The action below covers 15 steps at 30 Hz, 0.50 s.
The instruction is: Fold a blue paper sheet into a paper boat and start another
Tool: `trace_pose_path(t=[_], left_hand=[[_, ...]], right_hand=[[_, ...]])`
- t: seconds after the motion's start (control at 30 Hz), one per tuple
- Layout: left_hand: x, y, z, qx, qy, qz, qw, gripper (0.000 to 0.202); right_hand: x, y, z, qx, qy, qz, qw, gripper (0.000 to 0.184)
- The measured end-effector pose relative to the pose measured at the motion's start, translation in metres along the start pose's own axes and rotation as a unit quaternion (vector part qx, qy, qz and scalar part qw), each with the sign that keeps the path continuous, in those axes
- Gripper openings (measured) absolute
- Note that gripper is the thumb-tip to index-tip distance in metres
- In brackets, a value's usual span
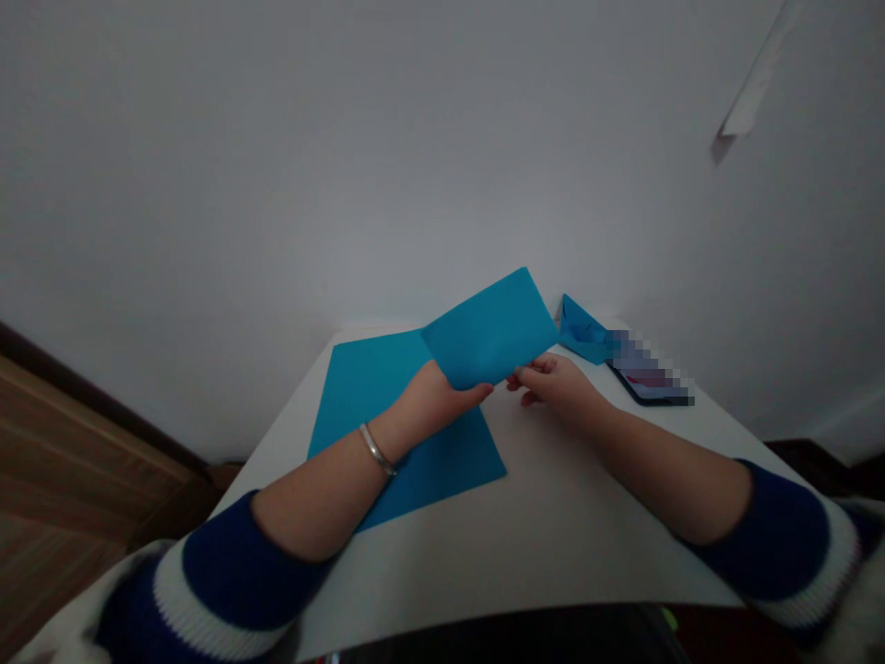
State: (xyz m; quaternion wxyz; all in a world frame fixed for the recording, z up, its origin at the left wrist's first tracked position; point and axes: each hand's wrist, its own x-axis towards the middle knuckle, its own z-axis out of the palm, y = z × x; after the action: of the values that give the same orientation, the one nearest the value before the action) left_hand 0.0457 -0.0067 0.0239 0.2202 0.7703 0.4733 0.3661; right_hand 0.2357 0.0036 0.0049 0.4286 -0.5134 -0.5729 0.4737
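Note:
Both my hands hold a folded blue paper (492,328) up above the white table (553,516). My left hand (432,403), with a silver bangle on its wrist, grips the paper's lower left edge, thumb pressed against it. My right hand (553,381) pinches the paper's lower right corner with closed fingers. Under my left hand a flat blue sheet (366,387) lies on the table.
A folded blue paper shape (584,330) rests at the table's far right, next to a dark phone (654,380). A pale wall rises right behind the table. Wooden floor (62,461) shows to the left.

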Motion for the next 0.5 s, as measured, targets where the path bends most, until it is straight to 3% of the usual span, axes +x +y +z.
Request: trace_pose_path(t=[0.23,0.5], left_hand=[[0.000,-0.002,-0.006,-0.042,-0.009,-0.037,0.998,0.051],[0.001,-0.005,-0.010,-0.064,0.001,-0.060,0.996,0.048]], right_hand=[[0.006,0.000,-0.017,0.047,0.093,-0.006,0.995,0.007],[0.010,-0.001,-0.025,0.109,0.193,-0.020,0.975,0.013]])
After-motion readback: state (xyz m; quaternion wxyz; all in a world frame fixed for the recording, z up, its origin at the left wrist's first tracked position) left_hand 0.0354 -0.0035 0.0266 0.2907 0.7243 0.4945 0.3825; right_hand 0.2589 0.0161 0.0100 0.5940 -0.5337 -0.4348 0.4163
